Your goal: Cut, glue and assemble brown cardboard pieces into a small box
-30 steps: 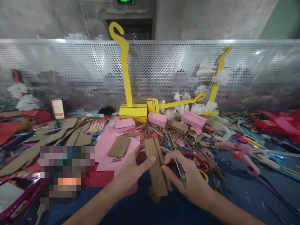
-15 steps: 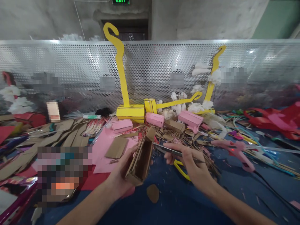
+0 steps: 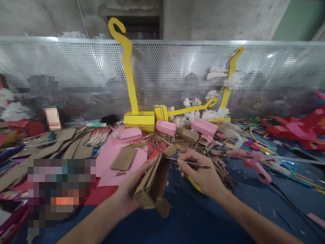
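In the head view my left hand (image 3: pixel 137 184) is closed around an open, trough-shaped cardboard box (image 3: pixel 152 186), held tilted with its hollow side facing right. One end flap (image 3: pixel 169 151) sticks up at the far end. My right hand (image 3: pixel 196 167) pinches a slim pointed metal tool (image 3: pixel 200 165), like a craft knife; its exact kind is unclear. The tool's front end is at the box's far end near the flap; whether it touches is hard to tell. A rounded cardboard piece (image 3: pixel 163 207) shows at the box's near end.
A pink glue gun (image 3: pixel 254 162) with a lit red light lies to the right. Beyond stand a yellow hook-shaped piece on a box (image 3: pixel 139 120) and pink boxes (image 3: pixel 166 127). Cardboard strips (image 3: pixel 67 142) lie left; a perforated metal panel (image 3: pixel 157 74) stands behind.
My right hand has turned slightly, and the tool lies at a flatter angle. The box has shifted down towards me, its near end now meeting the rounded piece in view.
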### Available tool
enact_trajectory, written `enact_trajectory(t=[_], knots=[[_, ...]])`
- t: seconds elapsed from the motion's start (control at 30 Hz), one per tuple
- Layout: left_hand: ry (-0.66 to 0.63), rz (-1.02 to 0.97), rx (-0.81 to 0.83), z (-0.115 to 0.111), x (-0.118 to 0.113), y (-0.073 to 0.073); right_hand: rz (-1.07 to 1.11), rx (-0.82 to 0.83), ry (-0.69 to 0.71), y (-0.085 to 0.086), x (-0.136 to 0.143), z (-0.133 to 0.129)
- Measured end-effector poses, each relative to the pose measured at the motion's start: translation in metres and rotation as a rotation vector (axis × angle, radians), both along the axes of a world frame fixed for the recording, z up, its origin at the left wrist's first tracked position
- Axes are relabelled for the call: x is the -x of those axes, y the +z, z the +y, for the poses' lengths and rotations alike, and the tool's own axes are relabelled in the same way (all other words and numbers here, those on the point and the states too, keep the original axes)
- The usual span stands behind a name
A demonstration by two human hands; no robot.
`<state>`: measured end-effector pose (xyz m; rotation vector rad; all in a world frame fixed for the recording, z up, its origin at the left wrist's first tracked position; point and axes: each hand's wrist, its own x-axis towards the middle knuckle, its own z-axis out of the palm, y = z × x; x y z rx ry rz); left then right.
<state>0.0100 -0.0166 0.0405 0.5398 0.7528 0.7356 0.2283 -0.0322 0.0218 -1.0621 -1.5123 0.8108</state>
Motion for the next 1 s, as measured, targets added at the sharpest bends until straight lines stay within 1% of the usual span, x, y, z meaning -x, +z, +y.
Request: enact_trajectory(t=[0.1,0.2,0.37,0.53,0.6,0.67,0.8,0.87,1.0], knots=[[0.036,0.031,0.044,-0.003,0.0,0.006,-0.007,0.026,0.006,-0.001,0.001,0.0],[0.062,0.044,0.059,-0.005,0.001,0.009,0.0,0.041,0.01,-0.002,0.0,0.0],[0.054,0.023,0.092,-0.004,0.002,0.008,-0.024,0.044,0.013,-0.002,0.0,0.0],[0.04,-0.032,0.073,-0.002,0.002,0.007,-0.035,0.04,0.019,-0.001,0.0,0.001],[0.039,-0.029,0.091,0.0,0.003,0.004,-0.039,0.0,0.04,0.001,0.0,-0.001],[0.064,-0.008,0.088,0.002,0.005,0.0,-0.052,-0.062,0.037,0.005,0.0,-0.005],[0.141,0.07,-0.054,0.005,0.01,-0.007,-0.085,-0.132,-0.003,0.008,0.0,-0.01],[0.136,0.147,-0.132,0.003,0.012,-0.008,-0.1,-0.136,-0.02,0.008,0.001,-0.011],[0.084,0.315,-0.313,0.002,0.012,-0.006,-0.093,-0.178,-0.074,0.011,0.003,-0.012]])
